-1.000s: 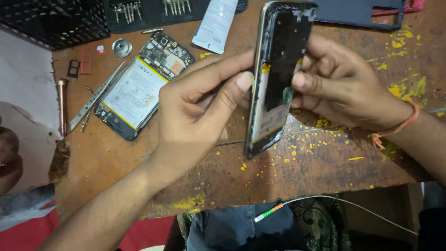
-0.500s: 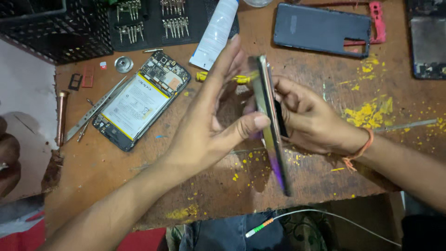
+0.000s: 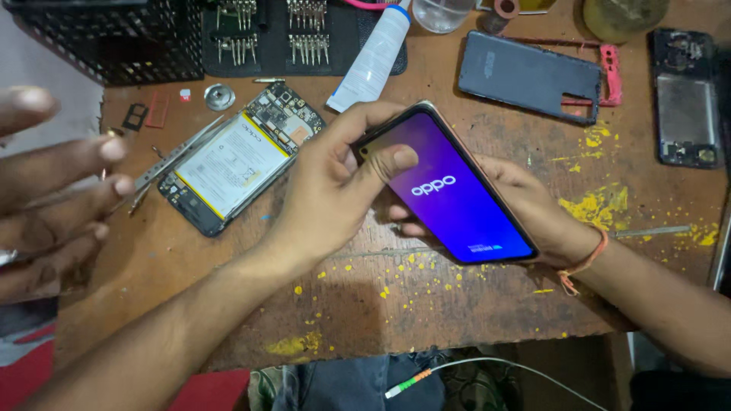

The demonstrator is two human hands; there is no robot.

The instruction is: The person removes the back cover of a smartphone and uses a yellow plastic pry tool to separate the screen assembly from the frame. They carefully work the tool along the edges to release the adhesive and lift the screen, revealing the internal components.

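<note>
I hold a smartphone (image 3: 449, 190) over the wooden workbench (image 3: 426, 304), screen up and lit in purple-blue with a white logo. My left hand (image 3: 327, 198) grips its upper left corner, the thumb pressed on the glass. My right hand (image 3: 541, 221) cradles the phone from below, with an orange thread band on the wrist. Another person's hand (image 3: 53, 183) reaches in from the left edge, fingers spread and holding nothing.
An opened phone with its battery bare (image 3: 236, 156) lies left of my hands beside metal tweezers (image 3: 171, 160). Behind are a black mesh basket (image 3: 114, 38), a screwdriver bit set (image 3: 282, 34), a white tube (image 3: 373, 57), a dark back cover (image 3: 529, 76) and a phone frame (image 3: 685, 99).
The phone has turned from standing on edge to lying screen up, and its display now glows. Another person's hand has come further into view on the left.
</note>
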